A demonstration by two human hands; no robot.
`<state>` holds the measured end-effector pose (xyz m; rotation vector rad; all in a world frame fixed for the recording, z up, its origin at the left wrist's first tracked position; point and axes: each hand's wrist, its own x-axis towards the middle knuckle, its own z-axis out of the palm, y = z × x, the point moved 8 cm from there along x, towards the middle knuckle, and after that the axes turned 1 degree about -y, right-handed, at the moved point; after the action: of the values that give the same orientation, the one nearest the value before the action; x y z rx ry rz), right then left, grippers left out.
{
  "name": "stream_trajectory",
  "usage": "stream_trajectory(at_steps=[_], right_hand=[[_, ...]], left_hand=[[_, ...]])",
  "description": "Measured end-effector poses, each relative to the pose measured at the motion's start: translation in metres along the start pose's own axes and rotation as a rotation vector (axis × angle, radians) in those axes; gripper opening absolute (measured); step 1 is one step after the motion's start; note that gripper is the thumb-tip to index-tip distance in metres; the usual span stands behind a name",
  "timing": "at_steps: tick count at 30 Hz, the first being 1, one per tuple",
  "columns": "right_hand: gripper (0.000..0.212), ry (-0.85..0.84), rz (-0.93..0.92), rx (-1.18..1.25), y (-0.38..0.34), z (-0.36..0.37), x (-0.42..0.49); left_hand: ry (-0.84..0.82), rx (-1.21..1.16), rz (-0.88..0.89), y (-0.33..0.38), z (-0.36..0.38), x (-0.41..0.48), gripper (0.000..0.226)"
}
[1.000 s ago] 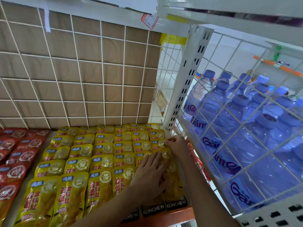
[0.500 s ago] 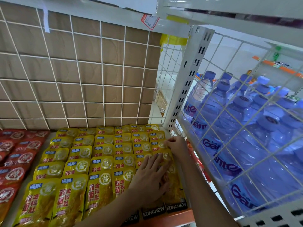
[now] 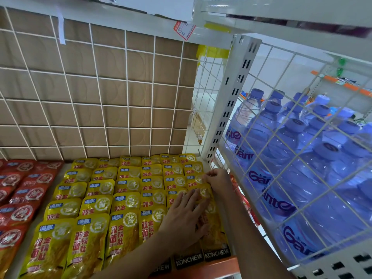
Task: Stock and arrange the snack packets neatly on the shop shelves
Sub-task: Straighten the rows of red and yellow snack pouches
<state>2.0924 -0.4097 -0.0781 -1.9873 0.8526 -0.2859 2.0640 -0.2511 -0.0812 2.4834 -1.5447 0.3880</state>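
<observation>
Packet [image 3: 213, 228] lies under flat left fingers [image 3: 192, 200]; right fingers [image 3: 211, 175] pinch its top edge.

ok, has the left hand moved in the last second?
No. The left hand still lies flat on the yellow packets, its fingertips unchanged relative to the white upright post.

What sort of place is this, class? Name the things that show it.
Probably a small shop: rows of yellow snack packets on a shelf, massed water bottles alongside, a price tag overhead.
</observation>
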Motion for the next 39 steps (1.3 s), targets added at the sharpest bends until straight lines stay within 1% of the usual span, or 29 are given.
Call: stream_trajectory(at_steps=[8,11,14,17,21,25,28,33,35,39], right_hand=[[0.012,-0.001,-0.001,-0.034,-0.001,-0.001,0.002],[0.011,0.029,-0.035,0.001,-0.006,-0.001,0.002],[0.027,0.015,-0.066,-0.007,-0.012,0.005,0.002],[0.031,-0.025,-0.087,-0.044,-0.012,0.012,0.004],[0.029,0.003,-0.083,-0.047,-0.009,0.012,0.006],[0.025,0.053,-0.062,-0.025,-0.006,0.008,0.007],[0.025,0.096,-0.058,-0.014,-0.012,0.005,0.011],[0.02,0.027,-0.067,-0.14,-0.021,0.013,0.022],[0.019,0.033,-0.059,-0.183,-0.02,0.012,0.025],[0.02,0.049,-0.052,-0.191,-0.018,0.008,0.026]], left_hand=[[0.019,0.008,0.007,0.0,-0.001,-0.001,0.06],[0.005,0.004,0.003,0.0,0.001,-0.001,0.061],[0.002,0.003,0.0,0.0,0.001,-0.001,0.061],[0.001,0.008,0.003,0.0,0.002,0.0,0.061],[-0.031,-0.002,-0.007,-0.001,0.004,0.0,0.06],[-0.015,-0.004,-0.001,-0.001,0.004,0.0,0.059],[-0.033,-0.018,-0.008,-0.001,0.003,0.0,0.059],[-0.066,-0.027,-0.018,-0.002,0.005,-0.002,0.057],[-0.088,-0.038,-0.024,-0.002,0.005,-0.002,0.061],[-0.128,-0.061,-0.05,-0.005,0.006,-0.001,0.065]])
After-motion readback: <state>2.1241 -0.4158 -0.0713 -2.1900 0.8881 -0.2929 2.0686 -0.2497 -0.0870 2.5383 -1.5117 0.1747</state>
